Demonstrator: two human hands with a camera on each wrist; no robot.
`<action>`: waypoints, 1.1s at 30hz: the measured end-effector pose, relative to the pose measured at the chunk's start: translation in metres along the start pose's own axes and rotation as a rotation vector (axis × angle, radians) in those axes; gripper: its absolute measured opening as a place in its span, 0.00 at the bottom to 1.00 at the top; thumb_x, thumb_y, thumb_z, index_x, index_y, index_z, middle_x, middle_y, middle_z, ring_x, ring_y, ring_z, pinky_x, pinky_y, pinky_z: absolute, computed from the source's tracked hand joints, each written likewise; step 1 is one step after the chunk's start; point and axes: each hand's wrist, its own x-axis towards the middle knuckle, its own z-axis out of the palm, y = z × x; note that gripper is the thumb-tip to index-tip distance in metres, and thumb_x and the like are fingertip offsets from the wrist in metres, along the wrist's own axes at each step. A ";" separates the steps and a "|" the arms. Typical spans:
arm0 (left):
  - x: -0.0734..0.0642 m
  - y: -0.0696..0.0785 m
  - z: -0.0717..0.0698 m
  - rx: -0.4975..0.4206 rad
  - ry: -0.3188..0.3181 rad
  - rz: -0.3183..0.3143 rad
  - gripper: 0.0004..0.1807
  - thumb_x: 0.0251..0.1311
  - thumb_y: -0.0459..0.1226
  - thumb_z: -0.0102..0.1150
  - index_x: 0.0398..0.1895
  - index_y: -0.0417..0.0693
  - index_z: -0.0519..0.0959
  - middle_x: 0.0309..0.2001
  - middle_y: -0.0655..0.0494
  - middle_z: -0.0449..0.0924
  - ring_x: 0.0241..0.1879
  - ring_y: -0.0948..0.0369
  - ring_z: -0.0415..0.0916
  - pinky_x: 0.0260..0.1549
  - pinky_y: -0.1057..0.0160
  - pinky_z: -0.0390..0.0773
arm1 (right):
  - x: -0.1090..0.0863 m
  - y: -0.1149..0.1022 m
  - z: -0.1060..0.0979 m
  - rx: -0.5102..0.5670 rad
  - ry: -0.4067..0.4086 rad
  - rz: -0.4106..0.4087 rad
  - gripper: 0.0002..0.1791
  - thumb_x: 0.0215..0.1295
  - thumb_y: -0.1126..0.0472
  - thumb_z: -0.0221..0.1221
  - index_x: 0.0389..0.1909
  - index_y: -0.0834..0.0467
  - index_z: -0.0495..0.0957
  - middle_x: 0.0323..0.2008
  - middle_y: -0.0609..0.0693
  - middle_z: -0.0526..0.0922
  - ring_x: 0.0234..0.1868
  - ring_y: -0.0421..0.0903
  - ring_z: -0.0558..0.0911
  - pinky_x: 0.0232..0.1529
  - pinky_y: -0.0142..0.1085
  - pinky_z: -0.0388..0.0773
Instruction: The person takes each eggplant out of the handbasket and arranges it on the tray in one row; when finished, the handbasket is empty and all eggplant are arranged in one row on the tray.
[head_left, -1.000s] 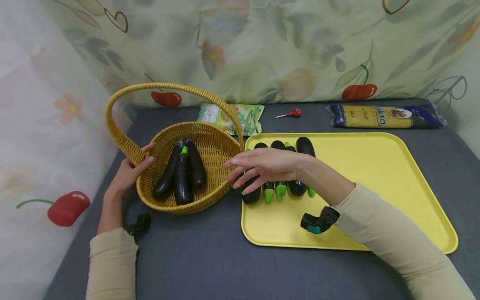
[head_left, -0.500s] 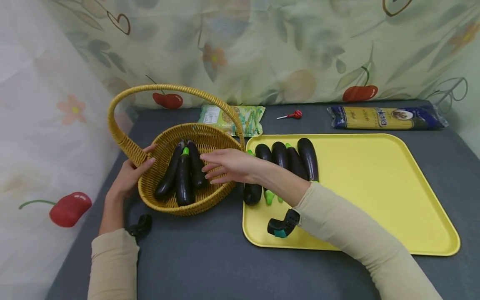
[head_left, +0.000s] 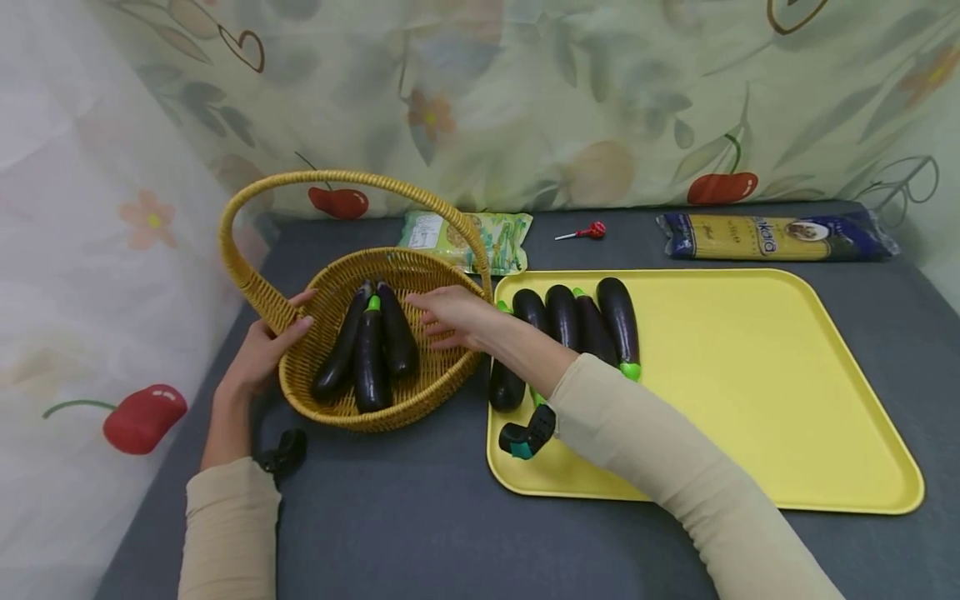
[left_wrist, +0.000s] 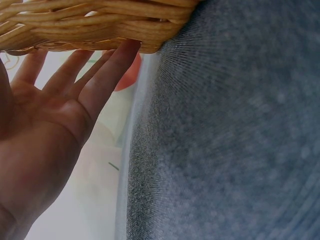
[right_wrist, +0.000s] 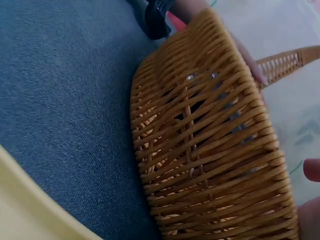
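A round wicker basket (head_left: 442, 379) with a tall arched handle stands at the left. In it lie three dark eggplants (head_left: 367, 358), one with a bright green stem. My left hand (head_left: 258, 354) holds the basket's left rim by the foot of the handle, thumb over the edge; in the left wrist view its fingers (left_wrist: 105, 80) reach up against the wicker. Over the basket's right half is my right hand (head_left: 457, 317), fingers loosely extended, nothing in them. The right wrist view shows the basket's woven side (right_wrist: 210, 140), with only a bit of that hand at the right edge.
A yellow tray (head_left: 750, 392) lies right of the basket, several eggplants (head_left: 618, 321) lined up at its left end, partly behind the right forearm. Along the back are a green packet (head_left: 502, 237), a red lollipop (head_left: 596, 230) and a pasta bag (head_left: 780, 237), before a patterned curtain.
My right hand has moved left from the tray's edge to over the basket, its forearm now crossing the tray's left end. The left hand stays at the rim; the eggplants lie as before.
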 end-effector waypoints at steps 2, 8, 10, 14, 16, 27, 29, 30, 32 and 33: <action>-0.001 0.000 0.001 -0.003 0.001 -0.005 0.30 0.69 0.42 0.53 0.73 0.49 0.60 0.62 0.42 0.63 0.48 0.64 0.73 0.39 0.71 0.76 | 0.005 0.000 0.001 -0.017 0.020 0.020 0.32 0.72 0.49 0.52 0.71 0.58 0.59 0.63 0.59 0.67 0.60 0.55 0.71 0.53 0.45 0.72; -0.001 -0.001 0.001 0.012 0.002 -0.010 0.31 0.69 0.42 0.52 0.73 0.50 0.59 0.65 0.37 0.59 0.49 0.65 0.72 0.40 0.71 0.75 | 0.019 0.002 0.005 -0.036 0.101 0.042 0.25 0.71 0.48 0.53 0.59 0.61 0.72 0.47 0.57 0.78 0.38 0.47 0.78 0.43 0.42 0.78; -0.001 -0.002 0.000 0.013 0.002 -0.013 0.31 0.69 0.42 0.52 0.73 0.50 0.59 0.65 0.37 0.60 0.49 0.65 0.72 0.40 0.71 0.75 | 0.024 0.005 0.006 -0.031 0.107 0.050 0.24 0.71 0.48 0.53 0.57 0.61 0.73 0.44 0.57 0.78 0.35 0.46 0.77 0.40 0.41 0.78; -0.001 -0.003 0.000 0.013 0.001 -0.012 0.30 0.69 0.41 0.52 0.73 0.51 0.59 0.64 0.39 0.61 0.49 0.64 0.73 0.40 0.70 0.75 | 0.029 0.009 0.008 0.006 0.062 0.082 0.30 0.71 0.48 0.53 0.68 0.59 0.64 0.54 0.61 0.75 0.51 0.54 0.78 0.45 0.46 0.77; 0.000 -0.003 0.000 0.012 0.003 -0.009 0.30 0.69 0.42 0.52 0.73 0.51 0.60 0.63 0.40 0.62 0.49 0.64 0.72 0.40 0.71 0.75 | 0.032 0.010 0.009 0.023 0.041 0.089 0.31 0.71 0.48 0.53 0.68 0.59 0.63 0.54 0.61 0.75 0.53 0.55 0.77 0.46 0.47 0.77; 0.000 -0.003 -0.001 -0.014 0.024 -0.006 0.30 0.67 0.43 0.55 0.72 0.55 0.63 0.64 0.41 0.61 0.49 0.65 0.72 0.39 0.71 0.75 | 0.039 0.010 0.013 0.067 -0.044 0.087 0.25 0.72 0.52 0.52 0.61 0.64 0.71 0.53 0.59 0.75 0.53 0.53 0.77 0.51 0.48 0.73; 0.000 -0.003 -0.001 -0.001 0.012 -0.008 0.30 0.68 0.44 0.54 0.72 0.54 0.61 0.64 0.41 0.61 0.49 0.65 0.72 0.39 0.71 0.75 | 0.040 0.010 0.013 0.066 -0.047 0.088 0.22 0.72 0.52 0.52 0.58 0.64 0.74 0.50 0.58 0.77 0.52 0.53 0.77 0.51 0.47 0.74; 0.001 -0.003 -0.001 -0.002 0.009 -0.007 0.30 0.68 0.43 0.54 0.73 0.53 0.61 0.64 0.40 0.60 0.49 0.65 0.72 0.39 0.71 0.75 | 0.040 0.011 0.013 0.068 -0.047 0.089 0.21 0.72 0.53 0.52 0.57 0.63 0.75 0.49 0.58 0.77 0.51 0.52 0.77 0.50 0.47 0.74; 0.001 -0.004 -0.001 -0.002 0.007 -0.007 0.30 0.69 0.42 0.53 0.73 0.52 0.60 0.63 0.40 0.61 0.48 0.65 0.73 0.39 0.71 0.76 | 0.040 0.011 0.013 0.074 -0.039 0.091 0.20 0.72 0.54 0.53 0.55 0.63 0.76 0.47 0.57 0.77 0.49 0.52 0.78 0.49 0.47 0.75; 0.001 -0.005 -0.001 0.001 0.005 -0.005 0.30 0.69 0.42 0.53 0.73 0.52 0.60 0.63 0.40 0.61 0.48 0.65 0.73 0.39 0.70 0.76 | 0.040 0.011 0.013 0.077 -0.035 0.091 0.19 0.72 0.54 0.53 0.55 0.63 0.76 0.46 0.57 0.77 0.49 0.52 0.78 0.48 0.47 0.75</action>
